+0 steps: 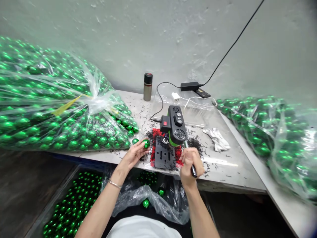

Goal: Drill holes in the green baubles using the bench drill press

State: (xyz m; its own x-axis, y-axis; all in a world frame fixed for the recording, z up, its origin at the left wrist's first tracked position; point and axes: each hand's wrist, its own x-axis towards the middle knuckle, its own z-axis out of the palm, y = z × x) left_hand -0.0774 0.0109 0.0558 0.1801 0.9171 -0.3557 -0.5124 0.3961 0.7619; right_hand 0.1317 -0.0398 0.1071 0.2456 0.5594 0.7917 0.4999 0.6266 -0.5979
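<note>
My left hand (135, 153) holds a shiny green ball (146, 143) in its fingertips, just left of a small black and green bench machine (176, 125). Another green ball (135, 141) rests on the table behind my fingers. My right hand (191, 165) is wrapped round the machine's lever, whose black handle end (193, 171) sticks out below the fist. Under the machine's head lies a slotted black base plate (162, 160) on a red mat (178, 153). A shiny ring-shaped part (164, 140) sits near the plate's back.
Large clear bags of green balls stand left (61, 105) and right (262, 132). Black scraps (195, 145) litter the table. Behind are a bottle (148, 87), power adapter (190, 86) and clear tray (198, 115); white gloves (218, 139) lie right. Below, a bin (74, 205) holds balls.
</note>
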